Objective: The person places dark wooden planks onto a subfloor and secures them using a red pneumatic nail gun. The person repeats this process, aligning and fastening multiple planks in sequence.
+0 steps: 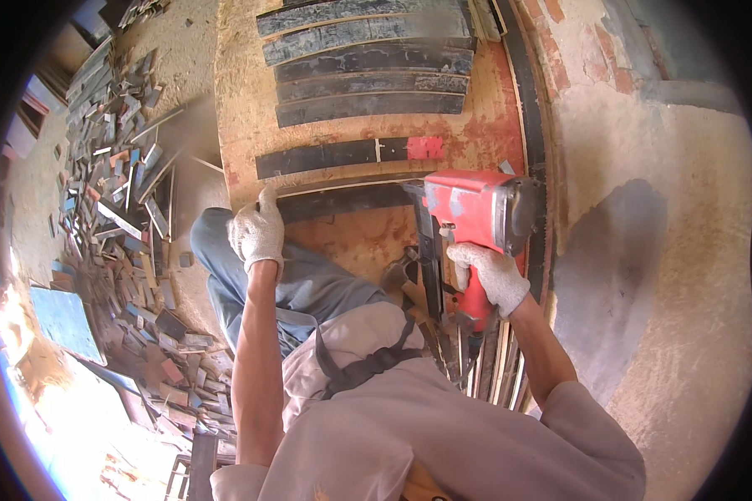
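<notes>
In a pale knit glove, my right hand [495, 277] is closed around the handle of a red pneumatic nail gun [464, 200]. The gun's dark nose meets the right part of a dark-faced wooden strip [351, 200] lying crosswise on the board. At that strip's left end is my left hand [257, 230], also gloved, with its fingers closed on the end and the thumb side on top. Its fingertips are partly hidden. Just beyond lies another black strip [317, 157] with a red patch near its right end.
Several dark strips [372, 83] lie in a row across the reddish-brown board [242, 100]. Wood offcuts [134, 217] are heaped on the floor at left. Long thin strips [497, 367] lie beneath the nail gun. A worn plaster and brick wall [627, 150] rises at right.
</notes>
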`<state>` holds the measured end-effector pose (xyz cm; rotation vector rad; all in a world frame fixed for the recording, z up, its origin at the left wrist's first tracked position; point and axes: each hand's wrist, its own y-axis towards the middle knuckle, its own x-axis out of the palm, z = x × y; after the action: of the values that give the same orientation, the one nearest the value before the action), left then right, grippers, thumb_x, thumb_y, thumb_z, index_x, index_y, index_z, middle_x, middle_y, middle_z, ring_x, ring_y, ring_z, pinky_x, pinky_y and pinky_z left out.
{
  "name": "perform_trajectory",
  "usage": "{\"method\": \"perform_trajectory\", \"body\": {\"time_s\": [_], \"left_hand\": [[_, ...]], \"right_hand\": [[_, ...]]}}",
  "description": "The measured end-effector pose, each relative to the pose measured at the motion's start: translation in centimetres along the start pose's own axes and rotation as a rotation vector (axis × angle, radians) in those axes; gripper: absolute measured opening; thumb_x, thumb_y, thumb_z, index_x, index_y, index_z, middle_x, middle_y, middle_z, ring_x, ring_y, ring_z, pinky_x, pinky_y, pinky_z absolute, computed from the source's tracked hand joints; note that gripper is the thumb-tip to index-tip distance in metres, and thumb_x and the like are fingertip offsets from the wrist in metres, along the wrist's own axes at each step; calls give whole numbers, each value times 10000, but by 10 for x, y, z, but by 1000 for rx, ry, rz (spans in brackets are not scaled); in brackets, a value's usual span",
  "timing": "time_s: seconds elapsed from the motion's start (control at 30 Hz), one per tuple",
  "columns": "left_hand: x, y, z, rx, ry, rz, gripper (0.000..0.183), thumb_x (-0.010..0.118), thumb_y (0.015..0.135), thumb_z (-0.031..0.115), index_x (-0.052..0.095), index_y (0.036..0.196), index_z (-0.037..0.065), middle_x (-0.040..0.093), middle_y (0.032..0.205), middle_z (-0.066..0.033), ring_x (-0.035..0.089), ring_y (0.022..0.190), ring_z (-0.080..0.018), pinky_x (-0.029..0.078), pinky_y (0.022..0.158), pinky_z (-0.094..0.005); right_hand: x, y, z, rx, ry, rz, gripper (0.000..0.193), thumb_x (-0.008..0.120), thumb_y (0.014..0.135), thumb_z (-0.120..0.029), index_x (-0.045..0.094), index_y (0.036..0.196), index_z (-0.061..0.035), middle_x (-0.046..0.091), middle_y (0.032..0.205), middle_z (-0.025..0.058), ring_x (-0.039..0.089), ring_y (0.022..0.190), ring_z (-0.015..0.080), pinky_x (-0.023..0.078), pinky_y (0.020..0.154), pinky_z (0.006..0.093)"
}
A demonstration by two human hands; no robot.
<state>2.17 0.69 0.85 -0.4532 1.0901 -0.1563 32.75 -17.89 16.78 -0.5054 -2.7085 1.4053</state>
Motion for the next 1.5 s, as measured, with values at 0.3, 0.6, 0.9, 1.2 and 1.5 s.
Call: {"method": "perform_trajectory", "body": {"time_s": [0.3,0.6,0.9,1.2,1.5], "left_hand": [[43,-61,56,-520,-1226,-537,394,681,1006,219,639,1299,-40,633,1264,-168,684,1046,-282,682,717,-368],[47,-68,61,-571,-1228,-499,568,703,978,243,566,1415,-93,502,1508,-208,684,1072,-341,655,801,-360],[52,-65,59,-614,-1237,-522,567,677,993,251,560,1450,-63,516,1532,-207,722,1057,-356,626,820,-381],[59,-57,55,-574,-1276,-580,406,648,1022,236,617,1327,-30,655,1270,-159,703,1004,-291,685,717,-372],[58,-57,58,-603,-1211,-622,490,618,1025,247,607,1392,-78,557,1502,-218,689,1155,-322,637,879,-324]], "right_hand": [[2,-22,10,-6,-68,-32,239,668,984,-195,679,782,-68,602,617,26,542,550,125,424,571,305],[12,-18,17,63,-181,-25,255,673,987,-226,669,780,-78,599,629,11,527,566,107,420,587,305],[17,-15,27,36,-142,-11,176,674,985,-188,690,863,-63,615,657,15,540,561,107,432,572,300],[24,-4,49,-94,-266,-87,136,745,977,-184,677,960,-67,636,709,0,582,588,114,469,554,324],[32,19,69,-237,-491,-147,288,721,994,-323,669,1139,-80,696,911,43,658,779,174,525,714,391]]}}
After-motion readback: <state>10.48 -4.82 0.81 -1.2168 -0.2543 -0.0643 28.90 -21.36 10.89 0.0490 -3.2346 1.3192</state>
